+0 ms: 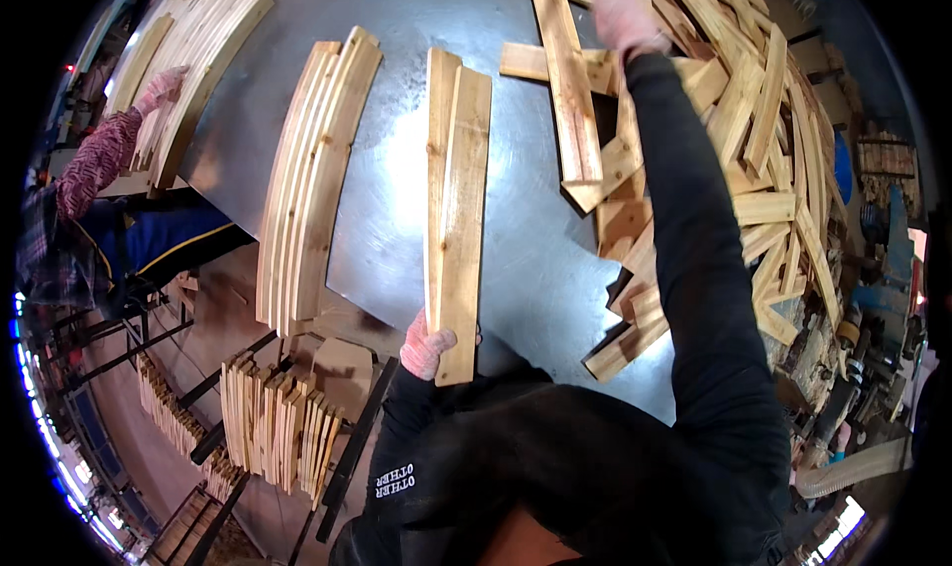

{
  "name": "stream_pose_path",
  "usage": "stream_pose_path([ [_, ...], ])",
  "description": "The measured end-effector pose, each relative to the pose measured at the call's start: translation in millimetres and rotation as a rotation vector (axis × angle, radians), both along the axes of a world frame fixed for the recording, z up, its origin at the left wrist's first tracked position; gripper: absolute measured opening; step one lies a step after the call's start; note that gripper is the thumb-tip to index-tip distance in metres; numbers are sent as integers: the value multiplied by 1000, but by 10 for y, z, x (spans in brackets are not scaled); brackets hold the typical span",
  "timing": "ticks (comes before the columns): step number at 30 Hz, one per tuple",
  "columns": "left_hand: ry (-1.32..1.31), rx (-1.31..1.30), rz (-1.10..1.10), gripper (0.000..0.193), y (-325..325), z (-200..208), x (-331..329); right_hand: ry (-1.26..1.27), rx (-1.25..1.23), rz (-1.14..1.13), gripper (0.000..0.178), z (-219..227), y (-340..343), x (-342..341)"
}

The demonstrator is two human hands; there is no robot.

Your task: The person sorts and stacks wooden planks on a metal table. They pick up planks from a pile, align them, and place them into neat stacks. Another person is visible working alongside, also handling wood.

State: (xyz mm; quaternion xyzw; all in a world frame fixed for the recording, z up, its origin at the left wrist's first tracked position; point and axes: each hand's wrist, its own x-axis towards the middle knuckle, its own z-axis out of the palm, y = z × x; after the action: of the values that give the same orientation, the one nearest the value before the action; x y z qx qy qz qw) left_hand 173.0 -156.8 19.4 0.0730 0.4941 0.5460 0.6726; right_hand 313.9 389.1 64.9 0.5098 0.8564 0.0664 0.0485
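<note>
My left hand (pixel 427 348), in a pink glove, grips the near end of two pale wooden boards (pixel 462 189). They lie lengthwise side by side, partly overlapping, with the thumb over the top one. My right arm stretches far forward over a heap of loose boards (pixel 739 120). At its end my gloved right hand (pixel 632 19) is among the boards at the far edge of the view; its fingers are blurred, so their grip is unclear. Beside that hand, a long knotty board (pixel 567 80) lies across other pieces.
A shiny metal table (pixel 387 239) lies beneath. A row of stacked boards (pixel 315 184) sits left of my boards. Farther left, another person's gloved hand (pixel 161 88) rests on a larger stack (pixel 203 60). Below the table's left edge, upright wood pieces (pixel 273 417) stand on a black frame.
</note>
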Motion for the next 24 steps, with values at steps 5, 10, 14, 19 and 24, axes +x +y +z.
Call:
stream_pose_path([
  [5,68,65,15,59,98,-70,-43,424,-225,-409,95,-468,-1789,-299],
  [10,501,-53,-17,51,314,-237,-121,1082,-1101,-473,91,-261,-2731,-41],
  [14,320,51,41,49,501,-538,50,523,-814,113,77,-579,-3911,91],
  [19,394,-73,-17,50,635,-361,351,524,169,-547,102,-395,-2627,370],
  [24,515,-106,-26,46,591,-490,476,597,33,-722,106,-560,-2457,638],
])
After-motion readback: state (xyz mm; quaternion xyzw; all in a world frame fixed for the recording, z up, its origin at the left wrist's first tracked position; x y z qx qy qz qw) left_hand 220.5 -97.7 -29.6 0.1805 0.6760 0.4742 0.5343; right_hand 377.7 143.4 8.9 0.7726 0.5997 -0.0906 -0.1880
